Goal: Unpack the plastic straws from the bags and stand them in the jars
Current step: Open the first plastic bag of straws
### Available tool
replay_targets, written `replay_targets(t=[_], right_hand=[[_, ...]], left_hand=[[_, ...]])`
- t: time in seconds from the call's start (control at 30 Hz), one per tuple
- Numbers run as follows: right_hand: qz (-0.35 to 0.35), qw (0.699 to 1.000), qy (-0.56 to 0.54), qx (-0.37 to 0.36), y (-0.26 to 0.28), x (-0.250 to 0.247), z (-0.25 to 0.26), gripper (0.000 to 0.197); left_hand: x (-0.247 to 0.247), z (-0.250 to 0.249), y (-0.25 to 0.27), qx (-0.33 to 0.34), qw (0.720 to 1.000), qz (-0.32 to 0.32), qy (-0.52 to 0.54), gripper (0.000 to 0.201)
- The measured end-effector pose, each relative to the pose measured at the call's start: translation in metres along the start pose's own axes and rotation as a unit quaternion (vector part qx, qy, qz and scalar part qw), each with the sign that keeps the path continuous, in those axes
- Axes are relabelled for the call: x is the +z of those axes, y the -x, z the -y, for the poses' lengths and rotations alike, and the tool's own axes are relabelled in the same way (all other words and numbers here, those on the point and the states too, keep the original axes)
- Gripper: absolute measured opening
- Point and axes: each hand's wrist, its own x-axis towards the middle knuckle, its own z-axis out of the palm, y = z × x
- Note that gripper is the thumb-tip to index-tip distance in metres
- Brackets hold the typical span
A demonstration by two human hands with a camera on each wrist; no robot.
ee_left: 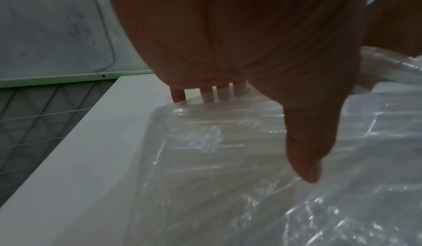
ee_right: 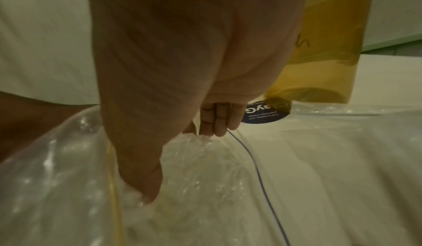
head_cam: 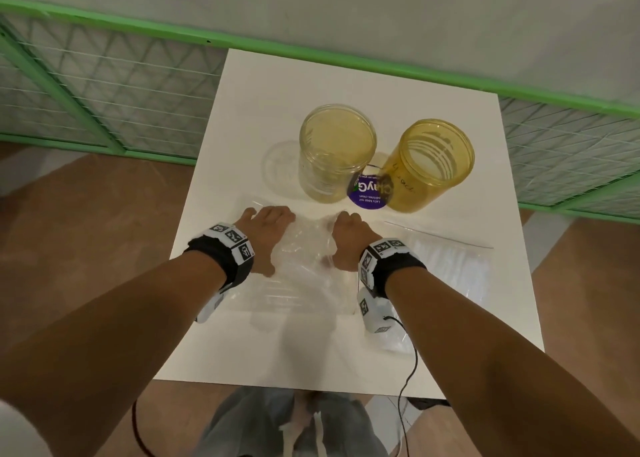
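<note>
A clear plastic bag of clear straws (head_cam: 298,283) lies at the middle of the white table (head_cam: 242,117), in front of two open jars. A pale clear jar (head_cam: 337,152) stands left of an amber jar (head_cam: 433,166). My left hand (head_cam: 273,238) arches over the bag's left part, fingertips (ee_left: 205,96) at its far edge and thumb (ee_left: 303,150) down on the film. My right hand (head_cam: 343,240) pinches bunched film of the bag (ee_right: 194,177) between its curled fingers (ee_right: 219,121) and its thumb (ee_right: 141,168). The straws (ee_left: 217,159) lie flat inside.
A round purple lid (head_cam: 369,192) lies between the jars' bases. A second clear zip bag (head_cam: 450,266) lies flat at the right of the table. A green railing with mesh (head_cam: 104,86) runs behind the table. A thin cable (head_cam: 405,370) hangs from my right wrist.
</note>
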Motion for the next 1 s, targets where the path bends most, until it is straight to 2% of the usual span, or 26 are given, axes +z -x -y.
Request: replay_targets(t=[0.07,0.13,0.27,0.37,0.43,0.57,0.8,0.87,1.0], right_hand=[[0.012,0.999,-0.046,0.014,-0.008,0.004,0.006,0.099],[0.010,0.998,-0.060,0.017,-0.012,0.007,0.008,0.101],[-0.022,0.999,-0.021,0.011,-0.009,0.004,0.009,0.075],[0.001,0.998,0.048,0.032,-0.001,0.000,0.005,0.055],[0.014,0.997,0.061,0.036,0.002,0.000,0.004,0.056],[0.032,0.999,-0.008,0.020,0.005,0.004,0.010,0.077],[0.017,0.995,0.103,0.002,0.003,-0.003,-0.004,0.048],[0.027,0.993,0.111,0.007,0.006,-0.010,-0.017,0.053],[0.060,0.997,0.020,-0.036,0.004,-0.013,-0.016,0.076]], left_hand=[[-0.002,-0.005,-0.002,0.007,1.000,-0.011,-0.005,0.132],[0.002,-0.010,-0.005,0.012,1.000,-0.013,-0.020,0.135],[0.012,-0.005,-0.008,-0.002,0.999,-0.008,-0.037,0.136],[0.011,-0.001,-0.005,-0.002,0.998,-0.002,-0.059,0.137],[0.009,-0.003,-0.003,0.002,0.998,0.001,-0.063,0.137],[0.005,-0.011,-0.005,0.023,0.998,-0.004,-0.059,0.133],[0.010,-0.006,0.000,-0.021,1.000,0.002,0.002,0.129],[0.010,-0.004,0.002,-0.039,0.999,0.008,0.016,0.128],[0.011,-0.015,-0.001,-0.034,0.999,-0.002,0.022,0.124]])
